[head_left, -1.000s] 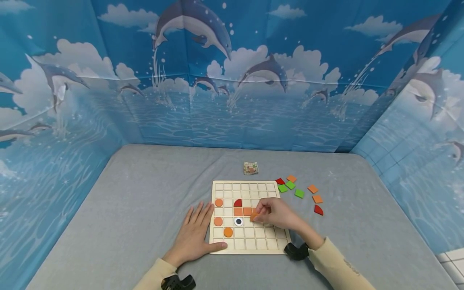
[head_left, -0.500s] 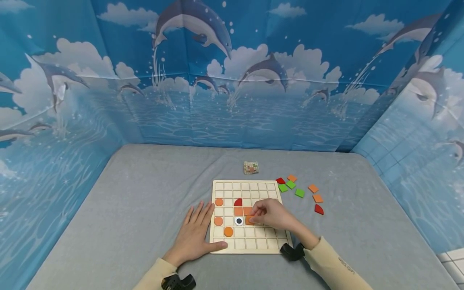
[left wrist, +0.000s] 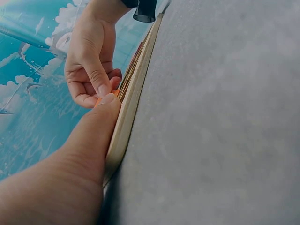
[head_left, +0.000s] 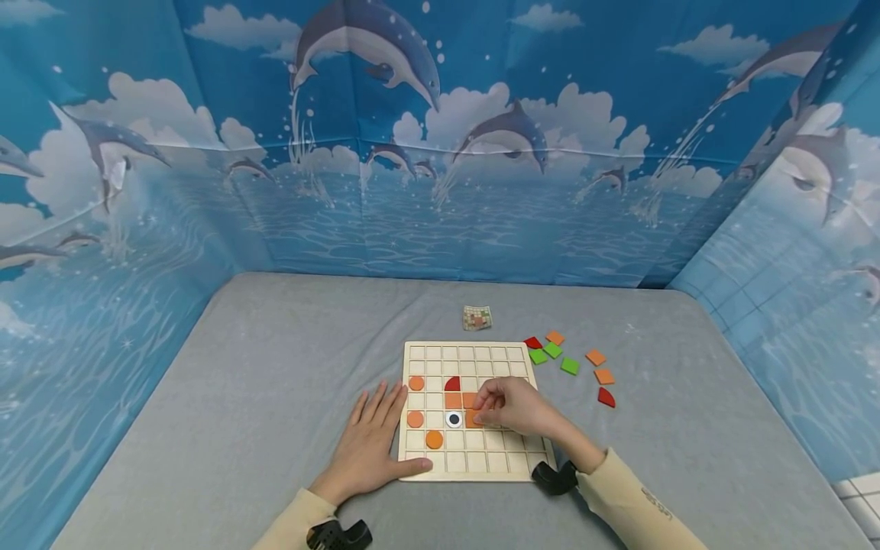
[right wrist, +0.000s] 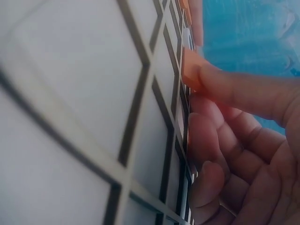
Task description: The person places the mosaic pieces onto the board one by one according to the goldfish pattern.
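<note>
A pale wooden grid board (head_left: 516, 463) lies on the grey cloth. My left hand (head_left: 364, 452) rests spread along its left edge, thumb over the near left corner. Over the middle, my right hand (head_left: 517, 409) pinches an orange square tile (right wrist: 191, 66) between thumb and finger. That tile is at the cell right of a white disc with a black dot (head_left: 454, 418); the right wrist view shows it tilted against the grid. Behind are an orange square (head_left: 452, 400), another partly covered by fingers, and a red quarter-round piece (head_left: 452, 384). Orange discs (head_left: 434, 439) occupy cells toward the left.
Loose green squares (head_left: 570, 367), orange squares (head_left: 595, 357) and red pieces (head_left: 606, 397) lie right of the board. A small patterned card (head_left: 477, 318) lies beyond its far edge. A blue dolphin-print curtain (head_left: 426, 221) stands behind the table.
My right hand has moved slightly left, bringing the orange square tile down to the cell beside the black-dotted disc. During the last half second it barely moves. My left hand stays in place.
</note>
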A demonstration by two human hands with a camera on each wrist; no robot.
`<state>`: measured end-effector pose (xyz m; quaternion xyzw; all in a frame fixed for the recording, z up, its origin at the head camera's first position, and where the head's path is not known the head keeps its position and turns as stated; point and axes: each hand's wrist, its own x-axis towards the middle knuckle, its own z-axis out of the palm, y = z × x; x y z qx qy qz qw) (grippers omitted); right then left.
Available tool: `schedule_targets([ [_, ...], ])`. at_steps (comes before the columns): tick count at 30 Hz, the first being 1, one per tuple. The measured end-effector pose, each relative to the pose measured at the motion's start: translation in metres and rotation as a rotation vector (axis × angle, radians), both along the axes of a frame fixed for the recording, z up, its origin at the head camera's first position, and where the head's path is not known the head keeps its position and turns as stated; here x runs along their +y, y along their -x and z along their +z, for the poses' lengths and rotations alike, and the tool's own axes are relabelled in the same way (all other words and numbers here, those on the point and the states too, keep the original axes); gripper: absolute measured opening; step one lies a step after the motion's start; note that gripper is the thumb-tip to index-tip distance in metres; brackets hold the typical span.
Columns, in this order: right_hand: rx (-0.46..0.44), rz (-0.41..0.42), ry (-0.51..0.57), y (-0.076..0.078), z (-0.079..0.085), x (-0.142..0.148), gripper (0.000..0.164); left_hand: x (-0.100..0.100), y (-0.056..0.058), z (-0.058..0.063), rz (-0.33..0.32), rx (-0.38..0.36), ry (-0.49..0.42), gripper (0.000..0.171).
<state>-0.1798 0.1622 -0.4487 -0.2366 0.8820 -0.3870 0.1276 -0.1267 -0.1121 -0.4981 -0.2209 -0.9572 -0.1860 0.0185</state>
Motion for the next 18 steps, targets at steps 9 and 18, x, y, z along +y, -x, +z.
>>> schedule_targets([
  [9, 0.057, -0.017, -0.059, -0.0004, 0.0005, -0.0013, 0.011, 0.0, 0.0003, 0.0006, 0.002, -0.012, 0.007, 0.114],
  [18, 0.098, -0.024, -0.06, -0.0031, 0.0015, -0.0007, 0.01, 0.0001, 0.0006, -0.0002, -0.001, 0.004, 0.01, 0.114],
])
